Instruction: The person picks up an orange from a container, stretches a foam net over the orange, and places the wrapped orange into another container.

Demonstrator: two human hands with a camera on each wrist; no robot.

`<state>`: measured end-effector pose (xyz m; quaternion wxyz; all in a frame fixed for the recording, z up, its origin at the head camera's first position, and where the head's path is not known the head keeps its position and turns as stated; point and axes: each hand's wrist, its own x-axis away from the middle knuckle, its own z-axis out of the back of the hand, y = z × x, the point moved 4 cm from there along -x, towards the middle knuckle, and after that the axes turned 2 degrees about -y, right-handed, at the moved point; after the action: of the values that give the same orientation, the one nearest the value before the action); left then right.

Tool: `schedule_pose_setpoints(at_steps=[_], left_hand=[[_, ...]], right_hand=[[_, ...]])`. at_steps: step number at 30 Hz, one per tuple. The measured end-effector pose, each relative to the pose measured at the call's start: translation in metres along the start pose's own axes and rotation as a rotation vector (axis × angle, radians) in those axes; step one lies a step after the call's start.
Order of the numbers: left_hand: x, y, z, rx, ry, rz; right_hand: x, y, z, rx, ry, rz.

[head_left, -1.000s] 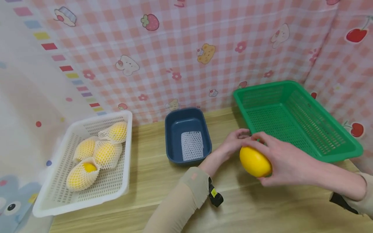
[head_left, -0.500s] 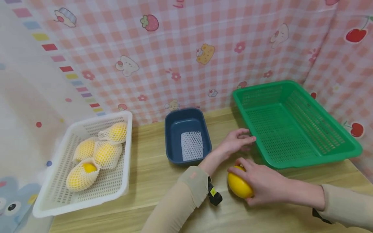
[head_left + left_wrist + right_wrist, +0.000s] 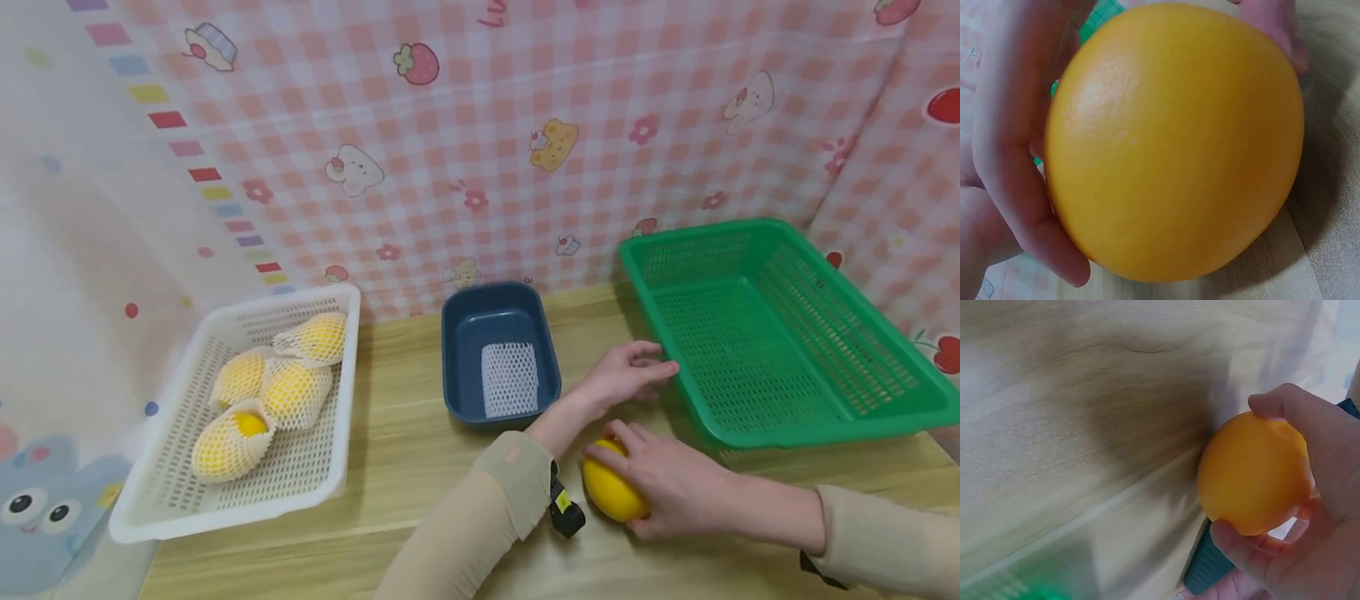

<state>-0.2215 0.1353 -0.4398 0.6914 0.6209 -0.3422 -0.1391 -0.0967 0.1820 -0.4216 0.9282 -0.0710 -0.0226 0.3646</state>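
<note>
My right hand (image 3: 678, 492) holds a smooth yellow oval fruit (image 3: 609, 492) low over the table, its fingers curled round the right side. In the right wrist view, fingertips press against opposite sides of the fruit (image 3: 1254, 478). The same fruit (image 3: 1175, 144) fills most of the left wrist view, with fingers along its edges. My left hand (image 3: 626, 375) lies beside the green basket (image 3: 716, 429), fingers loosely bent, a fingertip right at the rim and nothing in its grip. A white foam net (image 3: 510, 379) lies inside the dark blue bin (image 3: 450, 354).
To the left, a white basket (image 3: 345, 433) contains several yellow fruits (image 3: 292, 392) in foam nets. The wooden table (image 3: 397, 433) runs between the containers. A pink checked cloth (image 3: 465, 117) hangs behind them.
My right hand has carried the fruit down and leftward, away from my left hand's fingers. My left hand stays by the green basket. The head view has shifted slightly.
</note>
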Motion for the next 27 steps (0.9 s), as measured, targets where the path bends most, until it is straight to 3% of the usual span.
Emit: schedule_pose_setpoints(at_steps=[5,8,13,23,27], left_hand=[[0.004,0.000,0.001,-0.013,0.017,0.007],[0.009,0.003,0.004,-0.008,0.073,-0.008],[0.024,0.013,0.020,-0.028,0.177,-0.088],[0.080,0.022,0.073,-0.309,0.293,-0.255],[0.107,0.019,0.095,-0.363,0.359,-0.302]], right_hand=[[0.000,-0.002,-0.001,-0.003,-0.019,-0.009],[0.000,-0.004,0.000,-0.009,-0.025,-0.012],[0.001,-0.007,0.002,-0.014,-0.020,-0.032],[-0.004,-0.012,0.008,-0.057,-0.047,-0.044],[-0.014,-0.013,0.021,-0.114,-0.042,-0.065]])
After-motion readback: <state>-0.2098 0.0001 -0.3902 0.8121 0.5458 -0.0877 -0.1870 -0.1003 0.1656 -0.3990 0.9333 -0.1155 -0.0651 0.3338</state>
